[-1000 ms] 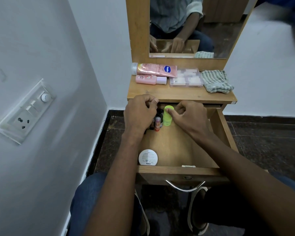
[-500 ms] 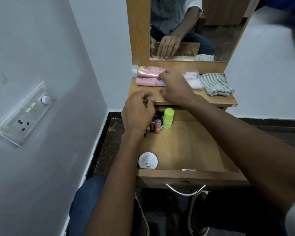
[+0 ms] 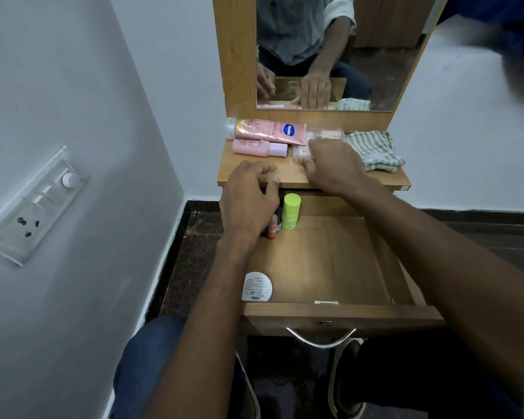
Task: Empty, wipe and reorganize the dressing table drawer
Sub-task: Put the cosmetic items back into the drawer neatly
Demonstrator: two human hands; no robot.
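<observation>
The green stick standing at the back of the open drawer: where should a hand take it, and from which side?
Probably by the cap of the green stick, pinched from above and from the right. It stands upright with its top free; small bottles and the left hand crowd its left, while bare drawer floor lies to its right.

Your right hand (image 3: 330,160) lies on the clear compartment box (image 3: 303,151) on the wooden surface (image 3: 254,170), fingers spread over it. Your left hand (image 3: 248,198) hovers with curled fingers over the far left corner of the open drawer (image 3: 330,267), above small bottles (image 3: 273,226) beside a green capped bottle (image 3: 290,211). A round white tin (image 3: 257,287) sits in the near left corner. A pink tube (image 3: 270,130), a pink bottle (image 3: 259,147) and a striped cloth (image 3: 372,149) lie on the surface.
</observation>
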